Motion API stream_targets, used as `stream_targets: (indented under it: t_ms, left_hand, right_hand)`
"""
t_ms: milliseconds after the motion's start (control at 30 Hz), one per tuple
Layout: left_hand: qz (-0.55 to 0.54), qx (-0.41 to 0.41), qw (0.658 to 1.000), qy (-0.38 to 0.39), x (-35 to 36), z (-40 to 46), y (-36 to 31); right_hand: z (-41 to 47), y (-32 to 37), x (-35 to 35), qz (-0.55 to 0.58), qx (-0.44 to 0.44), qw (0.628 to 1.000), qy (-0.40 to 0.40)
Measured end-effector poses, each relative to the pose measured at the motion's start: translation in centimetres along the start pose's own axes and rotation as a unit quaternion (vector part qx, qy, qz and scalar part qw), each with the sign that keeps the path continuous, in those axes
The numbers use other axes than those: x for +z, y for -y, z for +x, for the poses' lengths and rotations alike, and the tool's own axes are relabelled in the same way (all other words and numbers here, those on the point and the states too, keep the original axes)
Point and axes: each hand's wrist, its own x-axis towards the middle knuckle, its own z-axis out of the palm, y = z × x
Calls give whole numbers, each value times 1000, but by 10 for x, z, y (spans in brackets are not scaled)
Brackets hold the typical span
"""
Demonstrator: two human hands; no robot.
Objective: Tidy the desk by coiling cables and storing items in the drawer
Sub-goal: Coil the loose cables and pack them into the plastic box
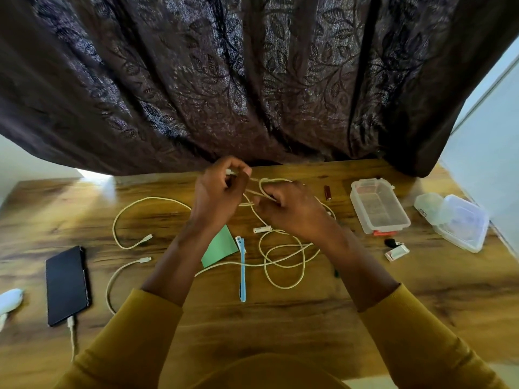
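A long white cable [283,265] lies in loose loops across the middle of the wooden desk [252,327]. My left hand [219,195] is raised near the far edge and pinches one end of that cable between thumb and fingers. My right hand [292,209] grips a loop of the same cable just to the right. A second white cable [123,214] curves on the left with its plug free. A third cable [112,279] runs lower left. A blue pen [242,270] and a green paper [222,248] lie below my hands.
A black phone [67,284] with a cable plugged in lies at the left. A clear plastic box [379,206] and its lid [460,223] stand at the right, with small items [396,251] near them. A dark curtain [252,80] hangs behind the desk.
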Motion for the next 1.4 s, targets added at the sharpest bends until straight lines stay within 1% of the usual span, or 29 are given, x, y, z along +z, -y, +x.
stream_targets:
  t_ms: [67, 133, 200, 333, 433, 467, 533, 600, 700, 767, 800, 867, 900, 933, 1000, 1067, 1100, 1167, 1233, 1267, 1333, 1400]
  left_hand:
    - [-35, 20, 999, -27, -2, 4, -3]
    - [-75, 28, 996, -49, -2, 10, -5]
    - [-127, 14, 990, -59, -2, 16, -4]
    - [-253, -8, 965, -65, 0, 21, -8]
    - [-320, 15, 946, -44, 2, 17, -13]
    - [-338, 17, 940, -31, 4, 16, -14]
    - [-348, 4, 937, -17, 6, 14, -12]
    - [-332, 3, 943, -8, 8, 14, -7]
    - [-251, 58, 966, 12, 12, 11, -1]
    - [-206, 80, 975, 22, 17, 7, -3]
    - [-192, 84, 978, 23, 20, 5, -4]
    - [-176, 85, 980, 20, 21, 4, -7]
    - [-182, 78, 980, 14, 20, 4, -8]
    - [-189, 72, 979, 3, 17, 5, -10]
    - [-196, 77, 977, -19, 7, 9, -11]
    - [-182, 108, 977, -27, -6, 14, -11]
    - [-172, 124, 977, -26, -12, 17, -12]
    - [-146, 156, 977, -17, -23, 25, -15]
    - [-111, 191, 975, 9, -29, 34, -21]
    - [-91, 204, 975, 21, -31, 38, -24]
    - [-52, 217, 974, 36, -33, 43, -28]
    - [-31, 220, 974, 49, -33, 46, -28]
  right_hand:
    - [1, 3, -3, 109, 30, 993, 43]
    - [2, 9, -8, 243, 40, 967, 71]
    - [2, 16, -14, 350, 46, 933, 74]
    - [0, 22, -24, 494, 76, 865, 43]
    - [2, 24, -26, 575, 76, 814, 33]
    - [3, 24, -26, 592, 78, 802, 27]
    - [3, 25, -24, 623, 78, 778, 25]
    - [4, 26, -24, 671, 59, 738, 43]
    - [5, 27, -25, 726, 31, 684, 66]
    - [6, 30, -27, 743, 13, 665, 72]
    - [7, 31, -27, 745, 4, 663, 72]
    - [7, 31, -29, 732, -2, 678, 63]
    - [7, 31, -30, 714, 5, 698, 53]
    - [6, 31, -32, 687, 20, 725, 39]
    - [3, 30, -35, 604, 62, 795, 0]
    - [1, 25, -34, 504, 102, 857, -28]
    - [0, 22, -33, 458, 118, 881, -27]
    - [0, 19, -30, 375, 136, 917, 10]
    - [-1, 21, -28, 320, 134, 935, 72]
    - [-2, 24, -28, 310, 129, 937, 102]
    - [-2, 28, -28, 316, 122, 929, 147]
    - [-2, 26, -28, 320, 114, 924, 174]
